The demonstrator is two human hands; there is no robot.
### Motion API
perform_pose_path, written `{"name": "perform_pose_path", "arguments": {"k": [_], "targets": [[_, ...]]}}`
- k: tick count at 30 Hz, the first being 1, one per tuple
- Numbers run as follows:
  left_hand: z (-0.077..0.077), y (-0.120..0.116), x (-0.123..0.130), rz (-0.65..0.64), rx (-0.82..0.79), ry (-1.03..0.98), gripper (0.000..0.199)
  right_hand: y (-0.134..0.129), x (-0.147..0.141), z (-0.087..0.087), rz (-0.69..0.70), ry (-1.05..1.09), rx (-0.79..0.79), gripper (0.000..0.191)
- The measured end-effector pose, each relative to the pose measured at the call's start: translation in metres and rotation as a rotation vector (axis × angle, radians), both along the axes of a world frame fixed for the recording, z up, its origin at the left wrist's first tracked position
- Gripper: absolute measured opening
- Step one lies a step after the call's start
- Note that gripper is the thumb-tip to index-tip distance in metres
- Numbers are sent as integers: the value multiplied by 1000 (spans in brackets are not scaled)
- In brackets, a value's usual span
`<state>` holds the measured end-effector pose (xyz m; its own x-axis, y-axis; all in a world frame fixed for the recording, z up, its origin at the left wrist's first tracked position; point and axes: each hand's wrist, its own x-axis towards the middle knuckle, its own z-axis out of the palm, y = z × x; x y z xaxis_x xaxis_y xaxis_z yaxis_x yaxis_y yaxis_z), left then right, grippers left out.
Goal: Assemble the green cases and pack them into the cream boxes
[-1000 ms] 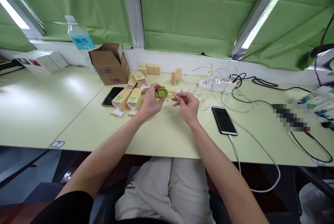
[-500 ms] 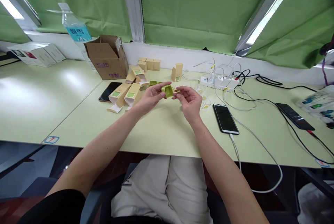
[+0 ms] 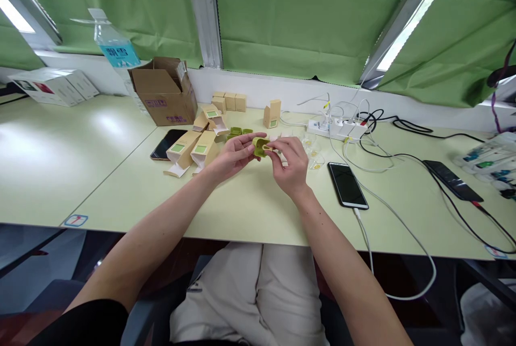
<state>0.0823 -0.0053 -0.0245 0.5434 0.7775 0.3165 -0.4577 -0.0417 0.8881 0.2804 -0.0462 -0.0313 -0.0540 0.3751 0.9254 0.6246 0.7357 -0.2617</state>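
Note:
Above the table's middle, my left hand (image 3: 237,153) grips a small green case (image 3: 259,146) whose hollow side faces up. The fingers of my right hand (image 3: 290,162) pinch a small pale ring-like piece (image 3: 267,147) at the case's opening. Behind my left hand, more green cases (image 3: 240,131) sit on the table. Opened small cartons (image 3: 205,144) with green labels lie to the left of that hand. Clear plastic pieces (image 3: 316,159) are just right of my right hand.
A brown cardboard box (image 3: 163,93) and a water bottle (image 3: 116,48) stand at the back left. Several small boxes (image 3: 229,101) are by the wall. A plugged-in phone (image 3: 347,185), cables and a power strip (image 3: 338,129) are on the right.
My right hand has moved left with the pale piece, from beside the green case to its opening. The left hand still holds the case.

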Motion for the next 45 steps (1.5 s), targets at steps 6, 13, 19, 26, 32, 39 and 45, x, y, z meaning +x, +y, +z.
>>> {"name": "perform_pose_path", "arguments": {"k": [6,13,19,26,32,39,45], "targets": [[0,-2,5,-12,14,17,42,1,2,-3,-128,-115,37,20],[0,-6,9,-32,19,21,44,2,4,-4,-160,-217,74,18],[-2,-5,10,-66,1,35,46,5,5,-7,-148,-272,45,17],[-2,-4,9,-57,-32,22,45,5,7,-1,-82,-183,88,15],[-2,-3,7,9,-65,-48,46,2,9,1,41,-112,111,18],[-7,-1,8,24,-76,-77,52,0,-2,-8,216,14,-67,29],[-9,3,11,91,-97,-74,47,3,-9,-15,377,325,-262,48]]}}
